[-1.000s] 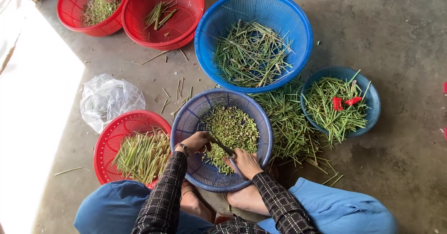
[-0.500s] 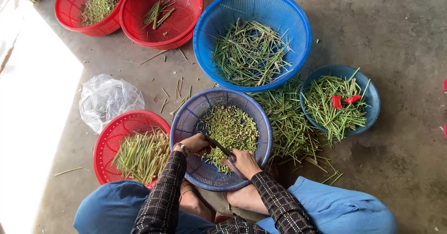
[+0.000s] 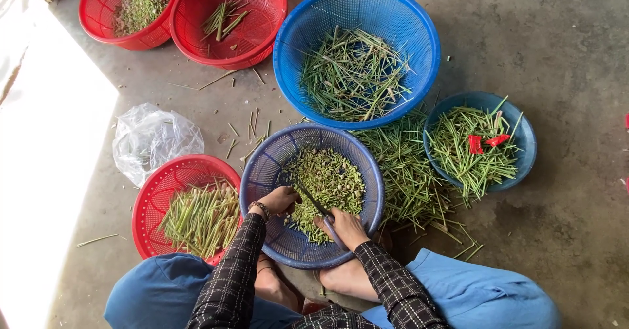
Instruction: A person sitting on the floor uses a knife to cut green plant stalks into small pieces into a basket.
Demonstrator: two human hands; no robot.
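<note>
— Holding what, those hands?

— Both are closed on work over the near basket (image 3: 367, 172), the slate-blue one. Left hand (image 3: 278, 201) pinches a thin green stem (image 3: 308, 197); right hand (image 3: 347, 227) grips a knife (image 3: 332, 231) by its handle, blade hard to make out.

— Which way does the stem lie?

— Its long axis slants from far left to near right, from the left fingers toward the right hand, just above the chopped bits (image 3: 331, 178) heaped in the basket's middle.

— Any packaging about?

— One clear plastic bag (image 3: 154, 139), crumpled, on the floor (image 3: 563, 54) left of the basket, touching the near red basket (image 3: 147, 201) of pale stalks. Two red scraps (image 3: 485, 142) lie on the stems in the small blue bowl (image 3: 521, 152) at right; I can't tell what they are.

— Room to move?

— Tight. Loose stems (image 3: 406, 165) are piled against the basket's right rim, reaching the big blue basket (image 3: 419, 34) behind. Two more red baskets (image 3: 262, 8) sit far left. Knees hem the near edge. Bare concrete opens far right, and a sunlit strip runs down the left side.
</note>
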